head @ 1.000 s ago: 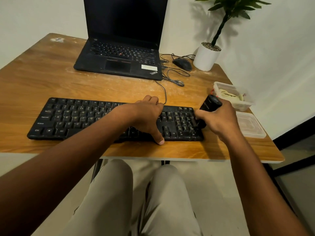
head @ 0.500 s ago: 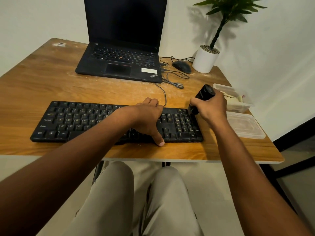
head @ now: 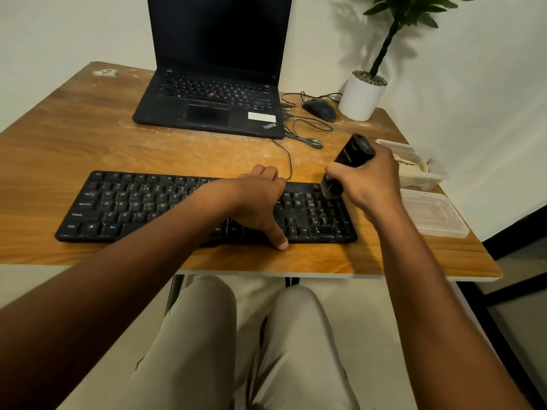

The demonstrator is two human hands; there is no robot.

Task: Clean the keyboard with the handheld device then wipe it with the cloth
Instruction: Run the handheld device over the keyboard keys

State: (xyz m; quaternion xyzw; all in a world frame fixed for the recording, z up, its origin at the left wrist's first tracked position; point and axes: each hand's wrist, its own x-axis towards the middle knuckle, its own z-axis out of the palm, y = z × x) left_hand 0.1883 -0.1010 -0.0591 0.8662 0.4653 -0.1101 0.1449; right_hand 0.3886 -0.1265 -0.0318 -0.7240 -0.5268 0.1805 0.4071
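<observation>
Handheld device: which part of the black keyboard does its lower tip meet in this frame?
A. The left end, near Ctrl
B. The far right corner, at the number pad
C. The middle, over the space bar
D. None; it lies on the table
B. The right hand grips the handheld device tilted, its lower tip on the far right corner of the keyboard, while the left hand rests on the keys further left.

Left hand (head: 260, 199) and forearm cover the middle keys of the keyboard (head: 142, 202); fingers past the far edge, tips hidden. Right hand (head: 370, 182) wraps the handheld device (head: 352, 155), hiding its midsection; its lower end is blurred at the numpad corner. Laptop (head: 213, 84) screen top and plant (head: 393, 28) crown cut by the top edge. Contents of the container (head: 414, 170) partly hidden behind the right hand. Key legends mostly too small to read.
</observation>
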